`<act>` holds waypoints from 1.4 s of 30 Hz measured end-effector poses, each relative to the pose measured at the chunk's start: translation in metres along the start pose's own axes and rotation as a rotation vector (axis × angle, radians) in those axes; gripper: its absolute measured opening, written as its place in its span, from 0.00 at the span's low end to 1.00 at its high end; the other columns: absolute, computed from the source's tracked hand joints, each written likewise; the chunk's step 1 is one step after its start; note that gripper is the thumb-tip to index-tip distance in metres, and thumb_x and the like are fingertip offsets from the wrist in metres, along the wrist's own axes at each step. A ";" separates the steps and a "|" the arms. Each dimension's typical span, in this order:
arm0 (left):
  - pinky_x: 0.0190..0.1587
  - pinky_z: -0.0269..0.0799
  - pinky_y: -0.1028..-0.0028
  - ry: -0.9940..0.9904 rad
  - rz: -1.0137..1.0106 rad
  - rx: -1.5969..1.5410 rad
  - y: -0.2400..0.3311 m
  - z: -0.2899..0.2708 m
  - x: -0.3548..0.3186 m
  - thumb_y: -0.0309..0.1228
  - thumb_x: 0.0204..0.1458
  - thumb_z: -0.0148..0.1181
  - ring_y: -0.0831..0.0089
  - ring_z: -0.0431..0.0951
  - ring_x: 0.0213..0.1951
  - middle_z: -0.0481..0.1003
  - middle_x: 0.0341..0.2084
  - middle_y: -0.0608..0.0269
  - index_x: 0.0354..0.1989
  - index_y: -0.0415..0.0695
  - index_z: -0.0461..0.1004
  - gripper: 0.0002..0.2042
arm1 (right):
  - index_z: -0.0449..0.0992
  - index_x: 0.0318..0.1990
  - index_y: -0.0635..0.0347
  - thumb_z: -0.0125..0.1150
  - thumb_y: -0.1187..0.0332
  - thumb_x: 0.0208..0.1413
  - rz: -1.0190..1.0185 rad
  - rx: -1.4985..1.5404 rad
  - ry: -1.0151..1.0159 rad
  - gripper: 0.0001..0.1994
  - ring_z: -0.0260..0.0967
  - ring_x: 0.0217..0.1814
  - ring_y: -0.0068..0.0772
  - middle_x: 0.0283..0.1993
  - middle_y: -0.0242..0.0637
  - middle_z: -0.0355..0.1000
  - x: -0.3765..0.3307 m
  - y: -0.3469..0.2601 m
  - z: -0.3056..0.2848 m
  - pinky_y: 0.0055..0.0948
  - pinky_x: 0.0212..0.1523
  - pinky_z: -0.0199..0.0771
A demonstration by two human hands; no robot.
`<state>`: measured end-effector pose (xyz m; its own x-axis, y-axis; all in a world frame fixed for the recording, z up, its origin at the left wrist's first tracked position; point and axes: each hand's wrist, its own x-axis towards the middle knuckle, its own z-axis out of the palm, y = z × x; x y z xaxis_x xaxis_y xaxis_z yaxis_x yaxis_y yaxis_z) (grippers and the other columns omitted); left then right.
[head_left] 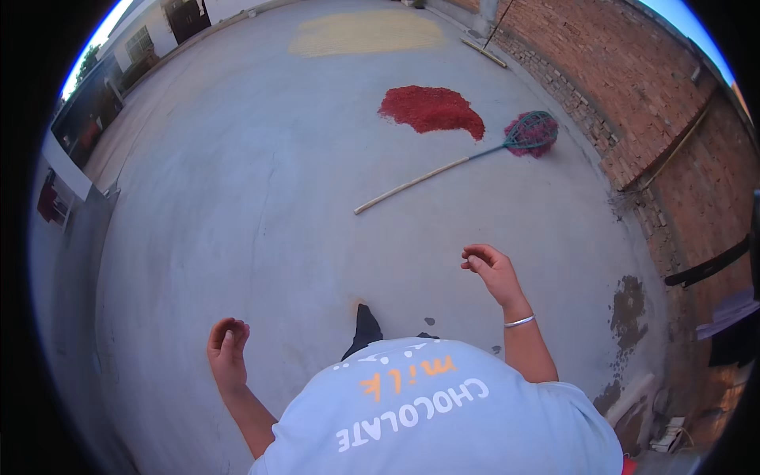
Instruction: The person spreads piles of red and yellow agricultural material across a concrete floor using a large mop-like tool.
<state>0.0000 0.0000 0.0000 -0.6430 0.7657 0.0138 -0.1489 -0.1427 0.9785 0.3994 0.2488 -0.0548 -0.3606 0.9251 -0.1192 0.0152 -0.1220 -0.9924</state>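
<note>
My left hand [228, 350] hangs in the air at the lower left, fingers loosely curled, with nothing visible in it. On the right, my right hand [494, 274] is raised over the concrete, thumb and fingers bent but apart, also seemingly bare; a silver bangle [519, 321] circles that wrist. Nearest to it lies a long-handled tool with a wooden pole [412, 184] and a teal openwork head [532, 133]. The head rests on a small purplish-red pile [520, 146]. Beyond is a larger heap of dark red, crumbly material [431, 109]. Neither hand touches these.
Pale yellow material [368, 33] is spread thinly on the concrete yard [237, 190] far ahead. A wooden-headed pusher [484, 54] lies by the brick wall [602, 55] on the right. Dark wet patches [628, 305] mark the ground at right. A black shoe [364, 326] shows below me.
</note>
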 end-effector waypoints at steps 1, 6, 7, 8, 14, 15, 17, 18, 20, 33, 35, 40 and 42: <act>0.45 0.67 0.72 -0.022 -0.001 -0.012 0.004 0.004 0.013 0.23 0.48 0.45 0.70 0.70 0.38 0.69 0.33 0.58 0.39 0.36 0.65 0.10 | 0.67 0.40 0.67 0.49 0.72 0.49 0.055 0.010 0.040 0.11 0.66 0.38 0.26 0.37 0.37 0.67 -0.004 0.011 -0.004 0.22 0.41 0.66; 0.44 0.67 0.71 -0.256 -0.028 -0.066 0.002 0.093 0.282 0.22 0.47 0.45 0.70 0.70 0.38 0.69 0.32 0.58 0.38 0.35 0.66 0.09 | 0.67 0.40 0.67 0.48 0.73 0.49 0.153 -0.017 0.184 0.11 0.66 0.38 0.26 0.36 0.37 0.67 0.160 0.010 0.018 0.23 0.41 0.66; 0.44 0.67 0.70 -0.345 -0.066 -0.071 -0.007 0.111 0.317 0.23 0.47 0.46 0.69 0.71 0.37 0.70 0.32 0.58 0.38 0.35 0.66 0.10 | 0.67 0.40 0.66 0.48 0.73 0.50 0.167 -0.018 0.201 0.11 0.66 0.38 0.27 0.36 0.37 0.67 0.180 0.011 0.021 0.23 0.41 0.66; 0.43 0.67 0.71 -0.400 -0.099 -0.052 -0.015 0.135 0.351 0.23 0.46 0.47 0.69 0.71 0.37 0.70 0.32 0.58 0.38 0.36 0.66 0.10 | 0.67 0.41 0.67 0.48 0.74 0.49 0.180 0.006 0.250 0.11 0.66 0.39 0.27 0.37 0.37 0.67 0.206 0.008 0.022 0.24 0.42 0.66; 0.44 0.67 0.69 -0.730 -0.293 0.011 -0.076 0.265 0.532 0.24 0.48 0.46 0.69 0.71 0.37 0.70 0.32 0.57 0.38 0.36 0.66 0.09 | 0.66 0.41 0.67 0.47 0.75 0.50 0.234 0.052 0.297 0.11 0.65 0.40 0.27 0.37 0.38 0.67 0.368 -0.002 0.045 0.24 0.43 0.66; 0.44 0.67 0.69 -0.775 -0.333 -0.003 -0.090 0.283 0.554 0.24 0.48 0.46 0.69 0.71 0.37 0.70 0.32 0.57 0.38 0.37 0.66 0.09 | 0.66 0.41 0.66 0.47 0.74 0.50 0.260 0.105 0.294 0.11 0.65 0.40 0.27 0.37 0.38 0.67 0.389 0.005 0.045 0.24 0.43 0.66; 0.43 0.67 0.70 -0.779 -0.450 0.020 -0.123 0.309 0.609 0.25 0.47 0.48 0.69 0.71 0.37 0.70 0.32 0.58 0.38 0.37 0.66 0.10 | 0.66 0.42 0.66 0.47 0.74 0.50 0.302 0.221 0.270 0.11 0.65 0.40 0.27 0.37 0.38 0.67 0.452 0.037 0.048 0.23 0.43 0.66; 0.43 0.67 0.71 -0.750 -0.543 0.058 -0.143 0.316 0.630 0.26 0.47 0.49 0.69 0.71 0.37 0.71 0.32 0.58 0.38 0.38 0.67 0.10 | 0.66 0.42 0.66 0.48 0.73 0.50 0.330 0.199 0.258 0.11 0.66 0.40 0.27 0.37 0.38 0.67 0.480 0.056 0.051 0.23 0.43 0.66; 0.42 0.66 0.73 -0.731 -0.696 0.140 -0.189 0.330 0.672 0.27 0.47 0.50 0.70 0.71 0.38 0.71 0.33 0.59 0.39 0.39 0.67 0.10 | 0.66 0.42 0.66 0.49 0.72 0.49 0.388 0.140 0.222 0.12 0.66 0.39 0.26 0.38 0.37 0.67 0.534 0.096 0.050 0.23 0.42 0.66; 0.42 0.63 0.75 -0.690 -1.339 0.467 -0.638 0.328 0.870 0.30 0.48 0.48 0.76 0.70 0.38 0.70 0.34 0.64 0.42 0.44 0.66 0.12 | 0.68 0.41 0.66 0.54 0.67 0.45 0.886 0.021 0.464 0.16 0.66 0.32 0.24 0.33 0.37 0.69 0.795 0.468 0.144 0.22 0.36 0.65; 0.43 0.62 0.75 -0.683 -1.342 0.675 -0.724 0.323 0.891 0.30 0.48 0.47 0.77 0.69 0.39 0.70 0.34 0.67 0.43 0.46 0.65 0.12 | 0.68 0.41 0.66 0.55 0.64 0.43 0.965 -0.017 0.497 0.18 0.66 0.33 0.26 0.33 0.39 0.69 0.829 0.549 0.166 0.23 0.37 0.65; 0.44 0.62 0.75 -0.685 -1.264 0.771 -0.870 0.300 0.946 0.30 0.47 0.48 0.76 0.69 0.40 0.69 0.37 0.65 0.44 0.45 0.64 0.15 | 0.67 0.40 0.67 0.57 0.59 0.39 1.192 -0.124 0.543 0.23 0.65 0.43 0.42 0.40 0.48 0.67 0.919 0.692 0.232 0.32 0.42 0.65; 0.44 0.62 0.75 -0.660 -1.318 0.655 -0.876 0.287 0.930 0.30 0.48 0.47 0.75 0.69 0.40 0.69 0.37 0.64 0.44 0.44 0.64 0.14 | 0.67 0.37 0.68 0.58 0.60 0.37 1.242 -0.099 0.579 0.21 0.65 0.42 0.42 0.38 0.48 0.67 0.915 0.714 0.249 0.33 0.41 0.65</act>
<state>-0.2521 1.0175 -0.7848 0.1107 0.2803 -0.9535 0.1333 0.9466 0.2937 -0.1517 0.9184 -0.8645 0.3752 0.2474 -0.8933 0.1133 -0.9687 -0.2208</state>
